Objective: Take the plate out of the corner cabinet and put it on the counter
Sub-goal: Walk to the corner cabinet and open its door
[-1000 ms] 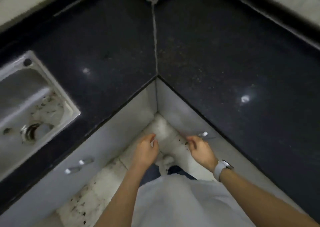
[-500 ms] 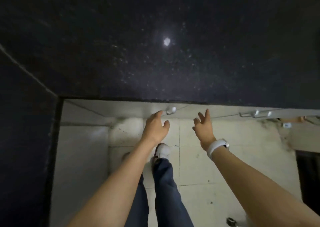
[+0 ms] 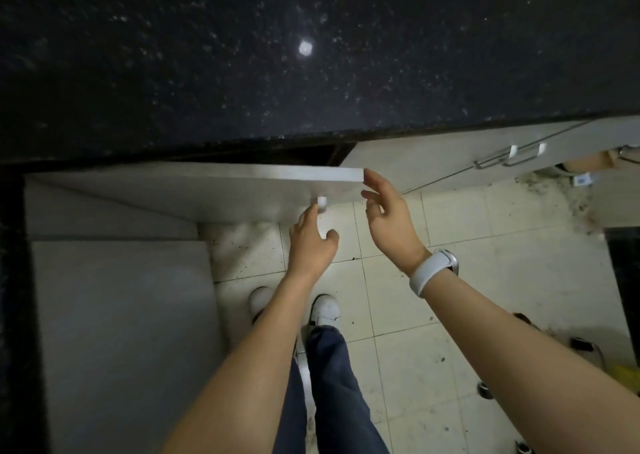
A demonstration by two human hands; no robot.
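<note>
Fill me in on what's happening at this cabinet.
A person stands at the black counter and is opening the corner cabinet door. The left hand is at the door's handle, and the right hand touches the door's free edge. The door stands partly open. No plate is visible yet.

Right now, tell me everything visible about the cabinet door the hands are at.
The cabinet door is a flat, pale grey-white panel, matte and laminate-looking, swung partly open below the dark speckled counter, leaving a dark gap behind its top edge. A small light handle sits near its free end. The left hand reaches the handle with its fingers; the right hand has its fingers at the door's free edge. No plate shows yet.
</note>
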